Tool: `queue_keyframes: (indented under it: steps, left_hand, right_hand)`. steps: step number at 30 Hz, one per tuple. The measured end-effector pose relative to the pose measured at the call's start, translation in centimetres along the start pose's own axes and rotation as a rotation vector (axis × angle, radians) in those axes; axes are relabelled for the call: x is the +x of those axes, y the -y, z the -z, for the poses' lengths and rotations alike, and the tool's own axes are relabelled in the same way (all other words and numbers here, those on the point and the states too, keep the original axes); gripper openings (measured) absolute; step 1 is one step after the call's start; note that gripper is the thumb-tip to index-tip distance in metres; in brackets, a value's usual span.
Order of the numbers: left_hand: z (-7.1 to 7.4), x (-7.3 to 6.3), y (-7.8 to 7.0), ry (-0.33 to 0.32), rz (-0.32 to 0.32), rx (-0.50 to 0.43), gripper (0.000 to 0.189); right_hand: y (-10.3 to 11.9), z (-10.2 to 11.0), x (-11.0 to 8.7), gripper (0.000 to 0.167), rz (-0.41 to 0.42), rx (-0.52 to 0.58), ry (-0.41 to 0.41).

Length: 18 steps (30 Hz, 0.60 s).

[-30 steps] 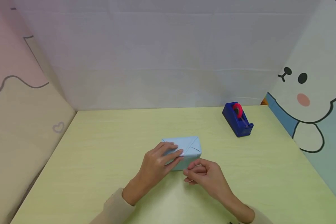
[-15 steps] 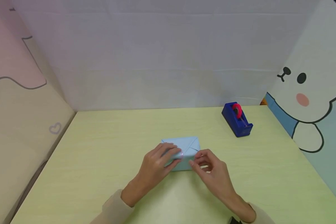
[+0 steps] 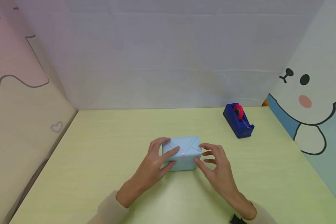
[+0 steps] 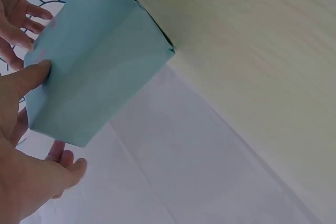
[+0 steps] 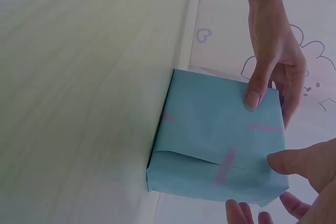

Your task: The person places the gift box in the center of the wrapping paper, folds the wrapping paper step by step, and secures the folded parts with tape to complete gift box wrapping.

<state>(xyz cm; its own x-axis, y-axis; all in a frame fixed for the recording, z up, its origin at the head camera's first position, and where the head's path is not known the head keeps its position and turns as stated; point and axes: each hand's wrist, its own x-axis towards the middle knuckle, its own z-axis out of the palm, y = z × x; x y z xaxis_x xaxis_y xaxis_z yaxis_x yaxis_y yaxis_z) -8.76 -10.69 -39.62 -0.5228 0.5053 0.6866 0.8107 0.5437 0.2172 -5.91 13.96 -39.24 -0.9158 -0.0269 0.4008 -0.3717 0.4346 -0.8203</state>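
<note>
A box wrapped in light blue paper (image 3: pixel 184 164) stands on the table between both hands. Folded flaps cross its top, and pink tape strips (image 5: pixel 224 167) mark the face toward the person in the right wrist view. My left hand (image 3: pixel 151 165) grips the box's left end, thumb on the front face and forefinger over the top; its other fingers reach round the far side. At the opposite end, my right hand (image 3: pixel 219 169) curls round the corner, thumb on the front face and fingertips along the right edge. The left wrist view shows the wrapped side with the left thumb (image 4: pixel 34 77) against it.
A blue tape dispenser (image 3: pixel 238 124) with a red roll stands at the table's back right. The pale table (image 3: pixel 114 130) is bounded by a grey-white back wall (image 3: pixel 168 62) and side panels with cartoon drawings. A small black object (image 3: pixel 235 219) shows by the right sleeve.
My right hand has moved from the box's front lower edge up to its right end, its fingers spreading. My left hand's fingers have spread and shifted left, uncovering more of the top.
</note>
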Motion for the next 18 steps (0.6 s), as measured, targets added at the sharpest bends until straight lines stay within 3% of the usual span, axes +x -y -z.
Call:
queue_keyframes:
  steps: [5, 13, 18]
  left_hand:
    - [0.4, -0.3, -0.4, 0.044, 0.085, -0.005, 0.057]
    - [1.1, -0.9, -1.1, 0.213, 0.255, -0.138, 0.071]
    - [1.2, -1.1, -1.2, 0.287, 0.266, -0.132, 0.077]
  right_hand:
    - [-0.5, -0.1, 0.1, 0.052, -0.008, 0.07, 0.046]
    - [-1.3, -0.4, 0.0, 0.058, -0.065, 0.183, 0.145]
    - [-1.3, -0.3, 0.1, 0.053, -0.151, 0.17, 0.164]
